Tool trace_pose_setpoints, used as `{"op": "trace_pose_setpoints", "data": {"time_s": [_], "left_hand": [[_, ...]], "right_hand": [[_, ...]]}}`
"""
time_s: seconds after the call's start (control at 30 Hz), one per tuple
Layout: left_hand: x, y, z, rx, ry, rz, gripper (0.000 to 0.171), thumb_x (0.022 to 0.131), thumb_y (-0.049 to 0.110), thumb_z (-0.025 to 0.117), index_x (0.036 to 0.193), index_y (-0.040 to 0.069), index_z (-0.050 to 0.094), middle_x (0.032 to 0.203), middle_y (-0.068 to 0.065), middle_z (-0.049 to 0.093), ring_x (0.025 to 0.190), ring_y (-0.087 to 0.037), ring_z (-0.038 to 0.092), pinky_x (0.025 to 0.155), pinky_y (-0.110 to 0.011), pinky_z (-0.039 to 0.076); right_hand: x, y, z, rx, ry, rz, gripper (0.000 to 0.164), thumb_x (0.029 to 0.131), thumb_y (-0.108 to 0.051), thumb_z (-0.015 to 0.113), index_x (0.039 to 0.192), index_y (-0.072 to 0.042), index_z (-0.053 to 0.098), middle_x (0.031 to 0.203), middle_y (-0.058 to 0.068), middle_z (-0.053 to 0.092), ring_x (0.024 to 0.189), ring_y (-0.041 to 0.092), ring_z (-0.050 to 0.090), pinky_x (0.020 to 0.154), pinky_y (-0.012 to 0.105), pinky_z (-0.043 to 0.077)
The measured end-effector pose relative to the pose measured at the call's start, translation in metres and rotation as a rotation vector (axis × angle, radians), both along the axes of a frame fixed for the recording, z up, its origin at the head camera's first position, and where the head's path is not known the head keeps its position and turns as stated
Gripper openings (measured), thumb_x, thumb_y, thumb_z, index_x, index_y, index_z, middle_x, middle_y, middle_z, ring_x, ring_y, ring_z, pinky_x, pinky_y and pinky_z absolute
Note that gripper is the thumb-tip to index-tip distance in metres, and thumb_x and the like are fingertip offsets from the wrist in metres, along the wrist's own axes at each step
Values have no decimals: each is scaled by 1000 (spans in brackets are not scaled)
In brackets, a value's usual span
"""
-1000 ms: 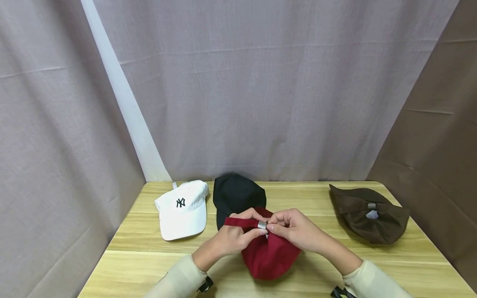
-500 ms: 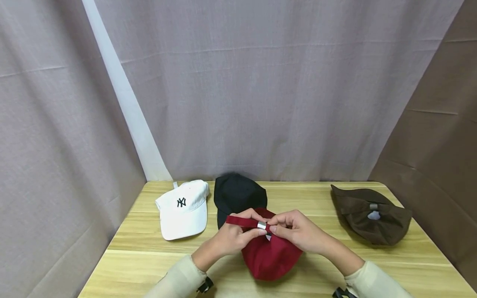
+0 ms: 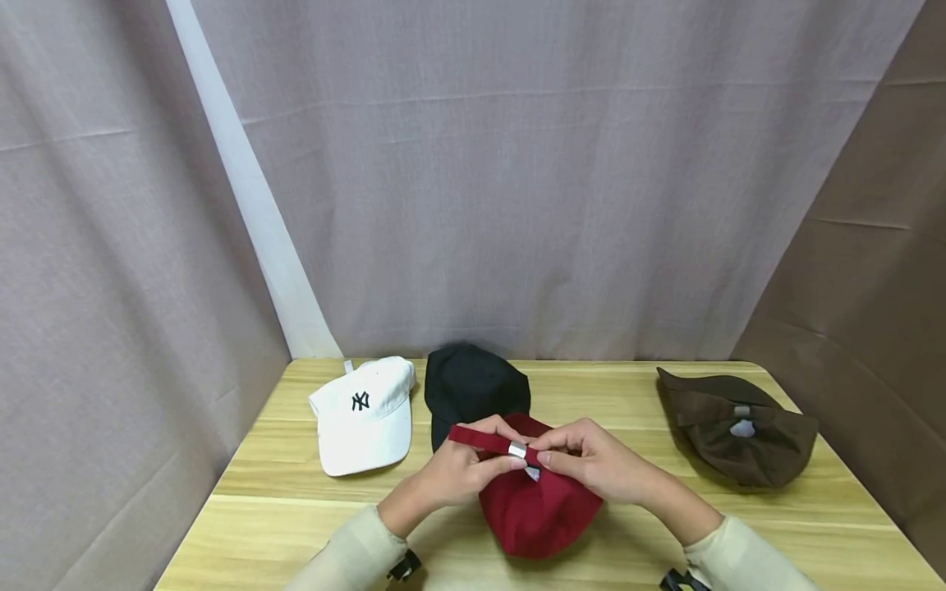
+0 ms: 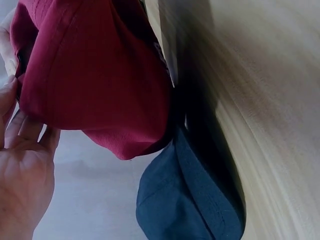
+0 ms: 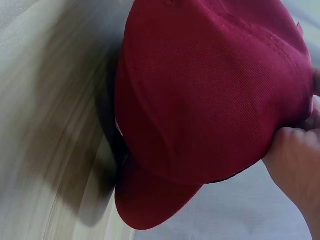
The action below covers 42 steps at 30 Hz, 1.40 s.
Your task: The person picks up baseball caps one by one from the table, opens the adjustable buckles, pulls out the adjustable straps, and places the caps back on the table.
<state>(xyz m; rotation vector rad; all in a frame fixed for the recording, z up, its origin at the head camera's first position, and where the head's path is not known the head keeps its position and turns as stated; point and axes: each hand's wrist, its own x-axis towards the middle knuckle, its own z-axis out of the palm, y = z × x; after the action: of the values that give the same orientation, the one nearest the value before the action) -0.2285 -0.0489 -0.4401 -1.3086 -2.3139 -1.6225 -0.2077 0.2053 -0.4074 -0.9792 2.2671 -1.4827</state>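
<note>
On the red baseball cap, the buckle strap is threaded but unreleased, pinched by left hand and right hand.

1. In the head view I had soft, fairly even light on the tabletop, its source out of frame; the curtain above it shaded gently along its folds, and the right edge was darkest.
2. The white cap, left of centre, came out brightest, while the black cap near the centre lost most detail.
3. At lower centre the metal buckle glinted, and a soft shadow lay under the red cap.
4. My left wrist view was dimmer and bluish, the tabletop blurred at upper right.
5. In my right wrist view, a broad, soft-edged shadow darkened the tabletop at left.
</note>
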Motion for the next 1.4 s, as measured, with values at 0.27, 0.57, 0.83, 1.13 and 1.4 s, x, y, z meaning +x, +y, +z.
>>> {"op": "trace_pose_setpoints", "data": {"time_s": [0.27,0.57,0.83,1.13,1.4], "left_hand": [[0,-2,3,-11,-33,0,19,99,18,77,116,13,70,121,-6,79,110,-4,71,91,-27,60],[0,-1,2,35,-24,9,20,99,17,77,116,11,70,125,-8,80,115,-9,74,97,-24,59],[3,-1,1,35,-20,46,18,99,21,77,115,14,71,122,-5,80,112,-9,73,95,-24,59],[6,0,1,47,-44,68,19,98,23,78,115,16,73,120,-3,80,109,-7,72,92,-23,59],[7,0,1,71,-38,43,19,100,20,77,116,14,72,121,-6,81,111,-8,73,94,-24,60]], "right_hand": [[-1,1,3,1,22,23,24,106,-4,59,121,-3,78,105,12,80,84,1,61,68,18,51],[2,-1,3,-13,50,-29,18,107,-8,60,110,-5,77,82,-9,65,73,-2,51,62,20,44],[5,-14,1,6,52,-51,17,108,-16,63,98,-5,72,87,15,73,83,4,63,74,24,51],[9,-21,6,14,12,-95,22,107,-17,65,92,-1,67,73,16,66,69,3,58,64,24,51],[10,-19,7,9,9,-90,22,107,-16,64,94,1,69,72,3,64,67,1,54,60,23,49]]}}
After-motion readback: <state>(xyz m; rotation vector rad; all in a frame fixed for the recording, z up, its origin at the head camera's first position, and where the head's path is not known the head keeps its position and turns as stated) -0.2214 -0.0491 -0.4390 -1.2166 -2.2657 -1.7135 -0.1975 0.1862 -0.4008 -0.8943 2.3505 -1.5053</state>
